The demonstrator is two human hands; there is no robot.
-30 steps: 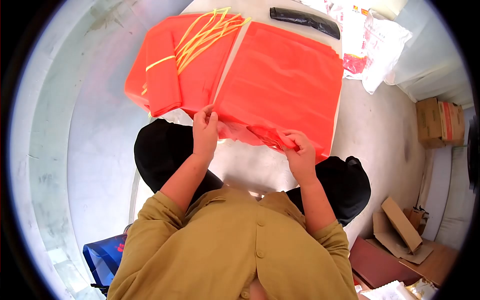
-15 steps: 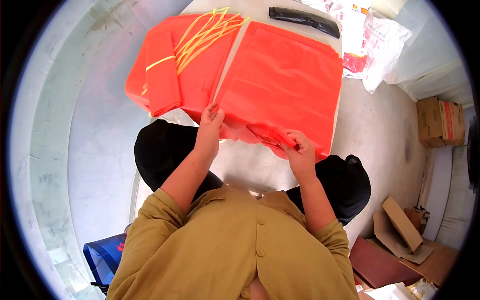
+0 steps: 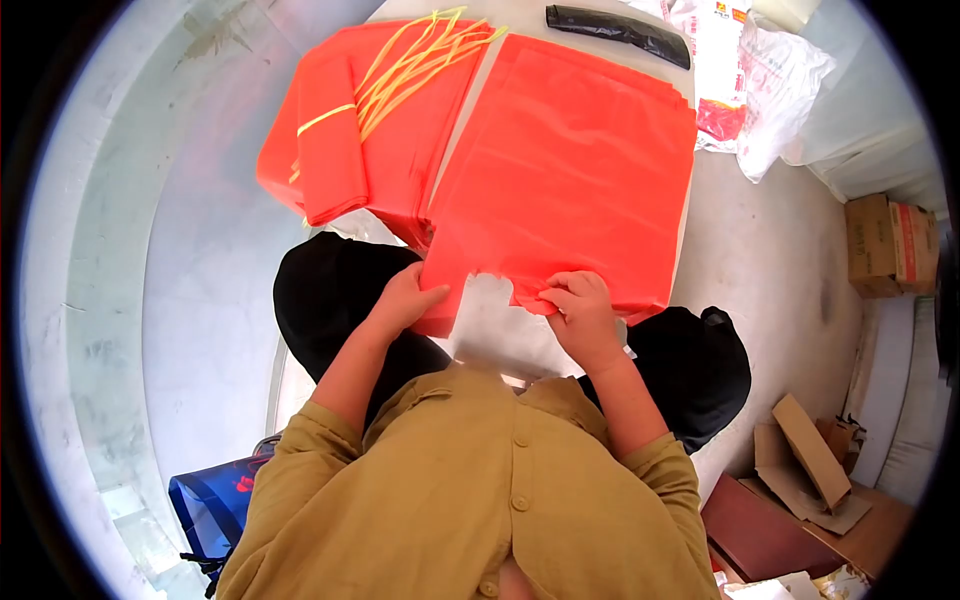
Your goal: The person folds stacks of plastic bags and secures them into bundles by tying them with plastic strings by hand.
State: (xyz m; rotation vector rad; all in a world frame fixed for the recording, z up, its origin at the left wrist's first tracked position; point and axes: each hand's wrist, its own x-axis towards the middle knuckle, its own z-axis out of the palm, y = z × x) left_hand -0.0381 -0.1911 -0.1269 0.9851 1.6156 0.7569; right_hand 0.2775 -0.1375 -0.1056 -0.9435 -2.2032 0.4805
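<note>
A stack of flat red plastic bags (image 3: 570, 170) lies on the table, with a notch between two handle strips on the side facing me. My left hand (image 3: 405, 297) grips the left handle strip at its edge, thumb on top and the other fingers partly hidden. My right hand (image 3: 582, 312) is closed in a pinch on the crumpled edge of the right strip. To the left is a second red pile (image 3: 420, 130), topped by a folded red bundle (image 3: 333, 170) with a yellow band around it. Loose yellow ties (image 3: 415, 70) lie beside the bundle.
A black plastic roll (image 3: 618, 35) lies at the table's far edge. White printed bags (image 3: 785, 90) are at the back right. Cardboard boxes (image 3: 890, 245) stand along the right side, and a blue bag (image 3: 215, 505) is at lower left. My knees are under the near edge.
The near edge of the bags, lifted and folded before, now lies flatter with its notch showing. My left hand has moved down and slightly left; my right hand moved slightly left and down.
</note>
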